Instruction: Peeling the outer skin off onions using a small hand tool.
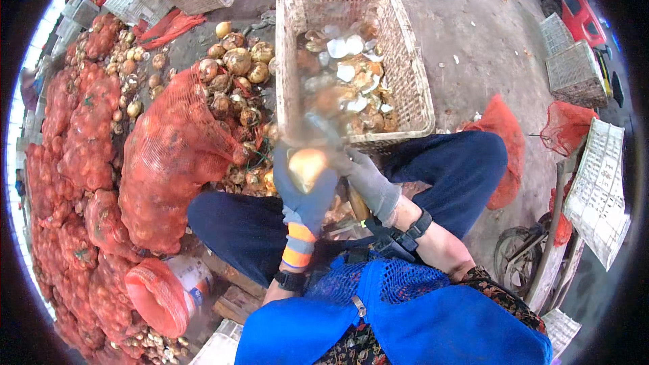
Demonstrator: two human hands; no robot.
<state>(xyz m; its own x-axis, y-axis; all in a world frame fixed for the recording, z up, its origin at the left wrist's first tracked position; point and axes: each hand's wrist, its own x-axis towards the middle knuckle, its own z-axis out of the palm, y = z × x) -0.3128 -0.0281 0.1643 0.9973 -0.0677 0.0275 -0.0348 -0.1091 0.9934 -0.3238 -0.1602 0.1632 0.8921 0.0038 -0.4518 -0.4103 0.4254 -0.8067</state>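
Observation:
My left hand (304,192), in a grey-blue glove with an orange-striped cuff, is closed around a yellow onion (307,167). Beside it, my right hand (373,186), in a grey glove, grips a tool with a brown wooden handle (358,206); its working end is hidden and blurred near the onion. Just beyond both hands stands a dirty white plastic crate (422,101). Brown onion skins and white onion pieces (345,73) lie inside it, partly blurred.
A red mesh sack of onions (172,158) slumps left of my knees, beside loose onions (238,60). More filled sacks (84,142) are piled at far left. Empty-looking red netting (503,148) lies to the right. White crates (574,71) and a red vehicle (571,0) stand farther off.

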